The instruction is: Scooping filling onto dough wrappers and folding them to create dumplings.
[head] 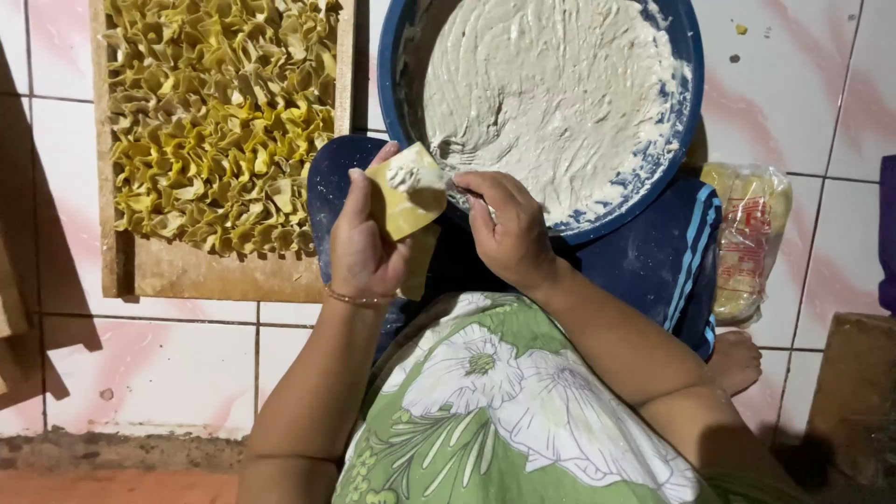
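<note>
Head view, looking down at a seated person on a tiled floor [187,355]. The left hand [362,245] is holding a square yellow wrapper [408,198], with the thumb lying along its left edge and the other fingers curling beneath it, so the sheet is lying open and tilted toward the right hand. A second yellow sheet appears to be hanging just below the first, under the palm.

The right hand [509,229] is closing its fingers around a small utensil [455,189]; only a short pale stretch is showing, so its kind cannot be told. Its tip is touching a dab of white filling [408,174] sitting on the upper part of the wrapper. The utensil's long axis is running roughly left to right, from the right hand toward the wrapper, and the right hand is lying to the wrapper's right, just beside it.

The blue bowl [686,112] of white filling is resting directly behind both hands, on the lap, nearer to the right hand. A wooden tray [215,275] of folded yellow dumplings [219,121] is lying to the left, nearer to the left hand. A clear bag [751,233] of yellow sheets is lying on the floor at right, beyond the knee.
</note>
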